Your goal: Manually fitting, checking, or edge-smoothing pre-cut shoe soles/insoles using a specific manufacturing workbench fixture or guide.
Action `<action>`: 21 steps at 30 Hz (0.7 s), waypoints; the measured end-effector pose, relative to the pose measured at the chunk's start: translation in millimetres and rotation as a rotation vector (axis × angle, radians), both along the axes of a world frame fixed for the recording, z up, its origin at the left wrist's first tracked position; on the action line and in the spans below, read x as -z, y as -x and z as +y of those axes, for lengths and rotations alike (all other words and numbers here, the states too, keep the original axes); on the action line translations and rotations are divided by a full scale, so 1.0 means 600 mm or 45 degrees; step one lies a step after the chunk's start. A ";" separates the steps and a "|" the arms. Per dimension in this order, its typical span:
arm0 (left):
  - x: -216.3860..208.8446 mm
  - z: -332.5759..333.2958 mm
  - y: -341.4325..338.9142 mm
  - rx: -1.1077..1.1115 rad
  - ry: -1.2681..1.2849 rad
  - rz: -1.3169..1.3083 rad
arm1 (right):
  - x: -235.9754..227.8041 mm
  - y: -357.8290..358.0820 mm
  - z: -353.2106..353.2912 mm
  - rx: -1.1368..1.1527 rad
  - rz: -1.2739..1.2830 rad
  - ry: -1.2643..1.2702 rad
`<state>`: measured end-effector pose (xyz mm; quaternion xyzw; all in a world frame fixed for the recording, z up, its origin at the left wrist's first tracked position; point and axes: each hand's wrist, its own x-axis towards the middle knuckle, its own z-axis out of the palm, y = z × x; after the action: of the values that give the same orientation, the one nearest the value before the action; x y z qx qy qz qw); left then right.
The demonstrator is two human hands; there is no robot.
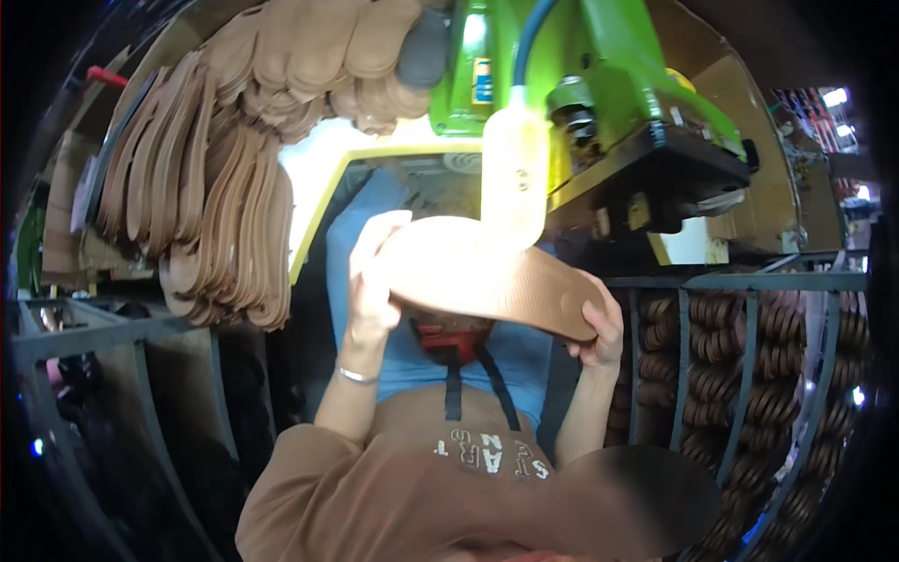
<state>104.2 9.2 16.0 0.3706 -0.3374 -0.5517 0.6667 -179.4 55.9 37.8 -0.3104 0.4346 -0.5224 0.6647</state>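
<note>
Both hands hold up one brown shoe sole (543, 292), tilted with its right end lower. My left hand (369, 281) is closed around the wider left end, and a silver bracelet circles that wrist. At the narrower right end, my right hand (600, 323) grips the edge between thumb and fingers. Fine ridges and a rounded mark show toward the sole's right end. Glare from a bright lamp (514, 178) just above washes out its left half.
A green machine (613, 56) with a dark lower part stands at the far right. Stacked brown soles (234, 220) fill the left side, with more (318, 42) behind. Right of me, a metal rack (749, 375) carries many dark brown soles. A blue cable (530, 42) runs to the lamp.
</note>
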 end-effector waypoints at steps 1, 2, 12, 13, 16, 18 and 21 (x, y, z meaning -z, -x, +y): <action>0.003 -0.008 -0.014 0.149 -0.094 0.126 | 0.002 -0.011 -0.005 -0.009 0.068 -0.084; 0.011 -0.020 -0.024 0.137 -0.334 0.124 | 0.015 -0.014 -0.005 -0.028 0.057 -0.096; 0.078 -0.035 -0.002 0.362 -0.513 0.416 | 0.081 0.030 0.014 0.187 -0.317 -0.532; 0.077 -0.038 0.007 0.388 -0.550 0.428 | 0.084 0.039 0.018 0.173 -0.377 -0.534; 0.079 -0.054 0.030 0.376 -0.754 0.557 | 0.087 0.051 0.031 0.208 -0.396 -0.545; 0.108 -0.051 0.057 0.284 -0.586 0.528 | 0.083 0.043 0.040 0.142 -0.194 -0.451; 0.090 -0.020 0.111 0.146 -0.371 0.257 | 0.085 0.007 0.066 -0.037 0.059 -0.447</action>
<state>37.6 -2.8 -37.9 0.3863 -0.2059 -0.6662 0.6037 -183.8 95.3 -13.3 -0.2077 0.5299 -0.4215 0.7060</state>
